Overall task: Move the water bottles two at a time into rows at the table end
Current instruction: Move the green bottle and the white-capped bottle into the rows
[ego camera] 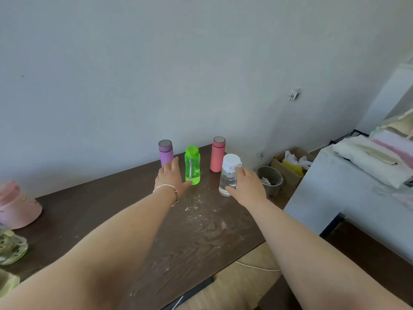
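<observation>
Four bottles stand in two rows at the end of the surface (89, 209): purple flask (165, 153), coral flask (218, 154), green bottle (192, 165), clear bottle (229, 175). Left hand (171, 177) and right hand (245, 186) lie slack beside them, grasping nothing. Pink bottle (15, 204) at left seemingly awaits moving.

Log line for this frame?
left hand: open, beside green bottle | right hand: against clear bottle, grip unclear | purple bottle, red bottle: upright by wall

Table (201, 238) dark wood grain, scuffed with white marks. Green bottle (192, 166) translucent glossy plastic. Clear bottle (228, 177) see-through plastic. Purple flask (165, 153), coral flask (217, 155) matt.
</observation>
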Tool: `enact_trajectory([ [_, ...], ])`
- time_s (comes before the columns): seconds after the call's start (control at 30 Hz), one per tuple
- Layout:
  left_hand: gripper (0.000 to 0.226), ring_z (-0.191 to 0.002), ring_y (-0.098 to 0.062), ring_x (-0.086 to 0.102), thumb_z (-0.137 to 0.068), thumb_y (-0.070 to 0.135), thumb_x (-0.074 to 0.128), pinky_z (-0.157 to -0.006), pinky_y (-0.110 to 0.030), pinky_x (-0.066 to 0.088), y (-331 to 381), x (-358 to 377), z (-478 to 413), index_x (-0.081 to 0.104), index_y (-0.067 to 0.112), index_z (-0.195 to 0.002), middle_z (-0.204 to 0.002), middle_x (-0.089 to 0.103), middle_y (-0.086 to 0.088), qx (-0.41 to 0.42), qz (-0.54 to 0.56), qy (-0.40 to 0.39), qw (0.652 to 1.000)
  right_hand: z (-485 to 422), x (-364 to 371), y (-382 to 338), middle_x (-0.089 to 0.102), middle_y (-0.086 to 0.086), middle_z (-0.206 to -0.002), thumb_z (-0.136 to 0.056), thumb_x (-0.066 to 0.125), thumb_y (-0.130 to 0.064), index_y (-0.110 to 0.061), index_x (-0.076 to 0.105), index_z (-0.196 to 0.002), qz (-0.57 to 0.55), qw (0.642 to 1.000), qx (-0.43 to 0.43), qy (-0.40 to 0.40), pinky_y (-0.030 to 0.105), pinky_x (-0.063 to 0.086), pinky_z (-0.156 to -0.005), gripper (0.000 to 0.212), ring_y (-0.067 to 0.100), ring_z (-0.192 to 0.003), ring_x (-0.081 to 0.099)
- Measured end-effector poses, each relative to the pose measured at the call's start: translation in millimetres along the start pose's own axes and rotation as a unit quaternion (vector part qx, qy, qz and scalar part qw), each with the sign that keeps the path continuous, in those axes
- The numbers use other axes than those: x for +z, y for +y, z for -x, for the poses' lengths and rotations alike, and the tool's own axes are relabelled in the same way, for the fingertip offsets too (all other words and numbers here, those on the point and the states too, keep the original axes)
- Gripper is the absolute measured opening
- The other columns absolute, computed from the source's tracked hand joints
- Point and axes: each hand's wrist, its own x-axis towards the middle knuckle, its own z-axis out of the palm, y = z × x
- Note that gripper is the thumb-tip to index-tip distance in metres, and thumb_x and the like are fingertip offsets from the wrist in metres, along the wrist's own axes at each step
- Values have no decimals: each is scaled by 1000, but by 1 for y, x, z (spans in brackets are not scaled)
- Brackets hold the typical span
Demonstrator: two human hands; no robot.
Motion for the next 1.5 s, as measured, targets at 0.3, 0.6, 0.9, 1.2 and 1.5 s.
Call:
enact_trajectory([
  [0.3, 98, -132, -35, 35, -77, 45, 73, -102, -45, 39, 3, 29, -114, 15, 17, -150, -145, 34, -12, 21, 14, -41, 999, -90, 8, 9, 41, 14, -164, -103, 71, -47, -14, 34, -162, -32, 997, 75, -10, 42, 48, -121, 77, 35, -150, 46],
  [0.6, 100, -126, -38, 41, -77, 34, 75, -101, -48, 41, 3, 82, -172, 10, 24, -152, -146, 33, -15, 34, 62, -78, 994, -134, 53, 12, 34, 11, -169, -94, 84, -40, -27, 26, -167, -173, 975, 132, -42, 46, 46, -125, 94, 35, -152, 45],
  [0.9, 89, -94, -30, 59, -80, 21, 73, -82, -41, 50, -5, 100, -180, 19, 35, -148, -132, 42, -12, 36, 157, -41, 986, -138, 73, 16, 47, 7, -163, -89, 90, -37, -29, 29, -166, -214, 967, 139, -5, 44, 49, -123, 98, 28, -149, 49],
  [1.2, 87, -78, -14, 48, -78, 24, 77, -75, -30, 42, -11, 94, -157, 24, 32, -147, -128, 46, -10, 49, 163, -36, 985, -128, 67, 11, 49, 6, -164, -90, 89, -35, -28, 32, -166, -218, 968, 125, 0, 48, 48, -123, 95, 30, -150, 49],
  [1.5, 85, -67, 0, 50, -78, 26, 77, -78, -31, 45, -6, 65, -86, 26, 35, -145, -129, 46, -4, 47, 185, -19, 981, -79, 47, -2, 49, 5, -164, -91, 88, -35, -30, 31, -166, -237, 967, 98, -4, 47, 47, -124, 95, 29, -149, 50],
])
